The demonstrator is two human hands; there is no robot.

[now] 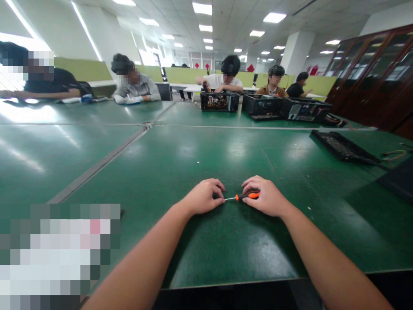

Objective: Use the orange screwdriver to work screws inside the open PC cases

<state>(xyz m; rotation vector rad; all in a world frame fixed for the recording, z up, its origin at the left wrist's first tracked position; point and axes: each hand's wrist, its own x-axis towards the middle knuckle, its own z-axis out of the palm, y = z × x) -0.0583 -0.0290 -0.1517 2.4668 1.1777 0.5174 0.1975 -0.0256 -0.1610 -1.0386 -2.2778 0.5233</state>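
Note:
A small screwdriver (248, 196) with an orange and black handle and a thin metal shaft lies roughly level between my hands, low over the green table. My right hand (266, 197) is curled around the handle end, its thumb along the near side and the fingers bent on the far side. On the other side, my left hand (204, 196) rests with loosely bent fingers, thumb and fingers apart. Its thumb tip is at the end of the shaft; whether it touches is hard to tell. The screwdriver's tip is hidden there.
The green table (155, 172) has seams running across it. At right lie a black panel (345, 146) and a dark object (398, 178). Across the table, several people work near open computer cases (219, 102). A blurred-out object (58, 254) is at lower left.

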